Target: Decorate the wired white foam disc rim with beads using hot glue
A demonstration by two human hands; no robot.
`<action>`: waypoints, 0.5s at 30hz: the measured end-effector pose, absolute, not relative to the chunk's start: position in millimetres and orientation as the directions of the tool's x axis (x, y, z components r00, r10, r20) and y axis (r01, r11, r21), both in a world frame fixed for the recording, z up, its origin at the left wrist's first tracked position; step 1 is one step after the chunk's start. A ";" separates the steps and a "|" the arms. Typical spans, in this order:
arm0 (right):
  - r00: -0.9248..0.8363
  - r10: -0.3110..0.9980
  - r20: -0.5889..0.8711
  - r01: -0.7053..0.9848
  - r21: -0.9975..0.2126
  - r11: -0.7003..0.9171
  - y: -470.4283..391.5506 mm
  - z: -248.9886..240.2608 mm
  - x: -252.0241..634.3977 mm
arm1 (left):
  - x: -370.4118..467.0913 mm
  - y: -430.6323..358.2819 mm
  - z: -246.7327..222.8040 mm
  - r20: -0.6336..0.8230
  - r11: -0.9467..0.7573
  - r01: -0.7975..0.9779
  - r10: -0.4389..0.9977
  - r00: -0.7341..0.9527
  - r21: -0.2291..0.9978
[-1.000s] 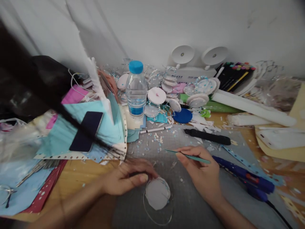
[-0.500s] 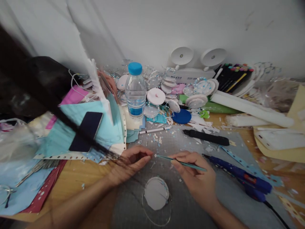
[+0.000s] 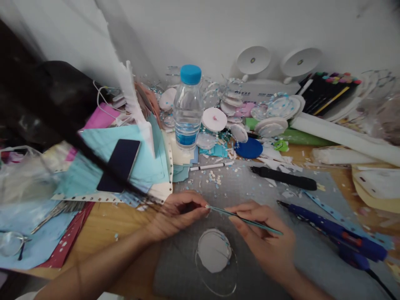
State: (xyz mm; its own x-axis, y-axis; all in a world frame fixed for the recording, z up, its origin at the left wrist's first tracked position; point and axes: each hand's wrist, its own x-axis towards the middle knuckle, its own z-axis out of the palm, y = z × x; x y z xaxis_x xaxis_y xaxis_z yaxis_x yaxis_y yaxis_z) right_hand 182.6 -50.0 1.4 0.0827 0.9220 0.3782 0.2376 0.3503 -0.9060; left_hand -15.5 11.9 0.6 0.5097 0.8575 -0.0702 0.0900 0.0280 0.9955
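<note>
Tweezers with a teal body are gripped in my right hand, their tips pointing left. At the tips sits a tiny white paper piece. My left hand is closed in a pinch, thumb and forefinger meeting at that piece; they touch or nearly touch it. Below and between my hands, a round white disc lies on the grey mat, with small blue bits and a thin clear loop along its edge. Small white and blue paper bits are scattered on the mat beyond my hands.
A glue gun lies right of my right hand, below a black pen-like tool. A water bottle stands at the back beside piled decorated discs. A phone rests on blue paper at left. Dark blurred strands cross the left side.
The camera view has shifted, so things appear further right. The tweezer tips and white piece have closed the small gap to my left fingertips.
</note>
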 end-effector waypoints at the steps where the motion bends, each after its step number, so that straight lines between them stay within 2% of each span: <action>1: 0.083 0.926 0.369 0.231 -0.911 0.342 -50.5 1.6 182.6 | -15.4 12.3 1.2 -0.069 0.028 0.089 0.860 0.506 0.996; 9: 0.175 0.951 0.256 0.126 -0.964 0.236 -48.3 5.1 186.2 | -14.2 13.4 4.4 -0.083 0.052 0.075 0.853 0.515 0.996; 15: 0.127 0.953 0.276 0.112 -0.958 0.263 -45.7 3.4 182.8 | -13.8 12.9 4.7 -0.116 0.066 0.112 0.841 0.529 0.992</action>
State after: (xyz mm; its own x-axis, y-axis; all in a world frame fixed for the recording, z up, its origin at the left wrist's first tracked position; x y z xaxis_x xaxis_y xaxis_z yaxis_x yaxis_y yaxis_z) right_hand 182.8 -45.7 3.4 0.1274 0.9526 0.2761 0.1122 0.2628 -0.9583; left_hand -13.8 12.9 4.7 0.5286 0.8409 -0.1159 0.1119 0.0663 0.9915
